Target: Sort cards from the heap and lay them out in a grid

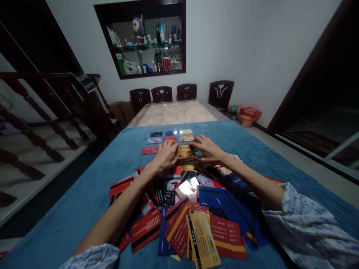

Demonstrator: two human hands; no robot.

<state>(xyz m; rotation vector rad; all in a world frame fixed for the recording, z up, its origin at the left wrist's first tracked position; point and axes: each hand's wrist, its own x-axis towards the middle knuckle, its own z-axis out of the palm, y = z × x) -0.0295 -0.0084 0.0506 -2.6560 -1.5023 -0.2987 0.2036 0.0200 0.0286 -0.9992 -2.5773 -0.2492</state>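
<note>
Both my hands reach forward over a blue cloth point(84, 194) on the table. My left hand point(165, 155) and my right hand point(207, 149) pinch the two ends of a gold-brown card point(185, 151), fingers closed on its edges, just above the cloth. Beyond the card lie two rows of cards point(168, 137) laid out flat, red, dark, blue and yellow ones. Under my forearms spreads a loose heap of cards point(193, 213), red, blue, black and yellow, overlapping each other.
Past the cloth the bare marble tabletop point(176, 112) runs to several dark chairs point(162, 94) at the far end. A glass wall cabinet point(146, 41) hangs above. A wooden stair railing point(42, 112) stands on the left, a dark doorway on the right.
</note>
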